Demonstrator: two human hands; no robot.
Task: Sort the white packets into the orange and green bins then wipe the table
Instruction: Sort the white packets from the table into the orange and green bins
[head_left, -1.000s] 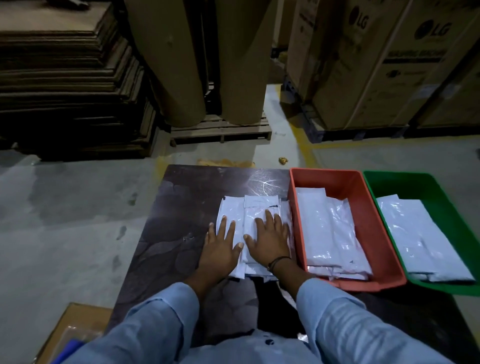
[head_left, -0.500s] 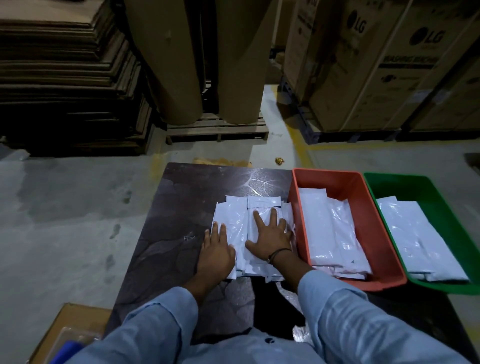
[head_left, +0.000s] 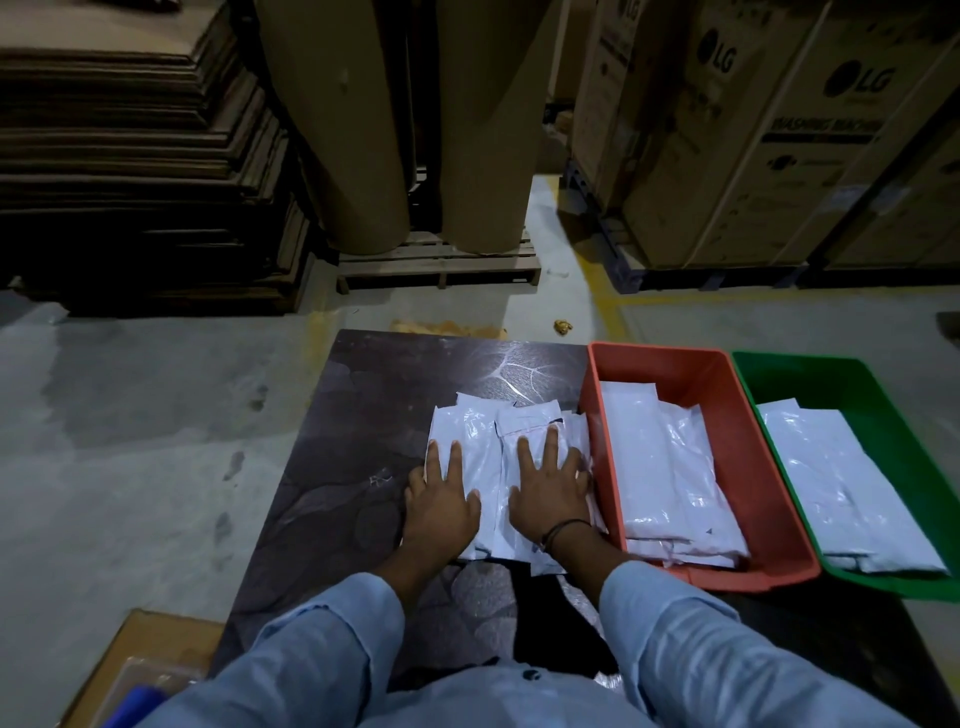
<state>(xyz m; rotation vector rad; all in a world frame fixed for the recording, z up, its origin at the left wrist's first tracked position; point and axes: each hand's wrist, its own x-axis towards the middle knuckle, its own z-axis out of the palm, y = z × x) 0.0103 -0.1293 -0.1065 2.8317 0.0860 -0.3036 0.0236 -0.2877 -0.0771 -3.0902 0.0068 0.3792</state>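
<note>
Left of the packets (head_left: 483, 434) the dark table (head_left: 358, 447) offers open room, and a strip more beyond them to the far edge. On the right the wall of the orange bin (head_left: 598, 421) rises just beside the pile, the green bin (head_left: 893, 400) next to it; both open upward.

Dim overall, low indoor light with a cool cast. Brightest on concrete floor (head_left: 130, 441) and the aisle strip ahead. Specular glare patch on glossy table (head_left: 337, 493) near its far edge. Small hot spots on white packets (head_left: 475, 436), also on plastic in orange bin (head_left: 675, 371) and green bin (head_left: 831, 379). Heavy shadow over cardboard stack (head_left: 130, 182) upper left, detail nearly lost. Dark pool at near table edge below the chest. Wide-angle lean on boxes (head_left: 779, 156) toward the right edge. Slight softness, noise in the darks.
</note>
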